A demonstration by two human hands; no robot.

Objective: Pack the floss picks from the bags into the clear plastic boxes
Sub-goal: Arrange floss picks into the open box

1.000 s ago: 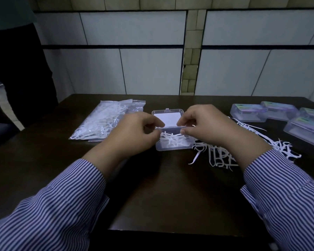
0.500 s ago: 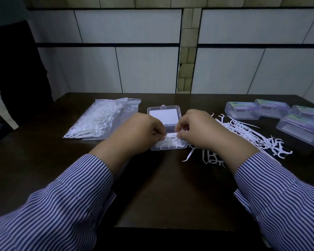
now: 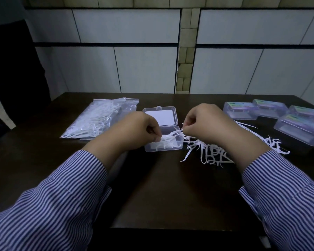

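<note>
Your left hand [image 3: 134, 132] has its fingers curled down into the near half of the open clear box [image 3: 162, 143], pinching the white floss picks [image 3: 168, 140] already lying in it; your right hand [image 3: 205, 124] hovers just off the box's right rim, fingers curled and pinching the end of a pick that reaches over that rim. The picks in the box look roughly laid along its long side, which runs left to right across the worktop [image 3: 170, 187], so the pick in your right hand probably wants the same lie before you let it go. The box's lid [image 3: 160, 115] stands tipped back toward the far edge. The loose pile of picks [image 3: 208, 151] lies just right of the box and partly under your right wrist, so your right hand is the nearer one for the next pick-up. A bag of floss picks [image 3: 100, 120] lies left of the box toward the far left corner. Four closed boxes [image 3: 297, 124] with coloured labels sit grouped near the far right corner.
</note>
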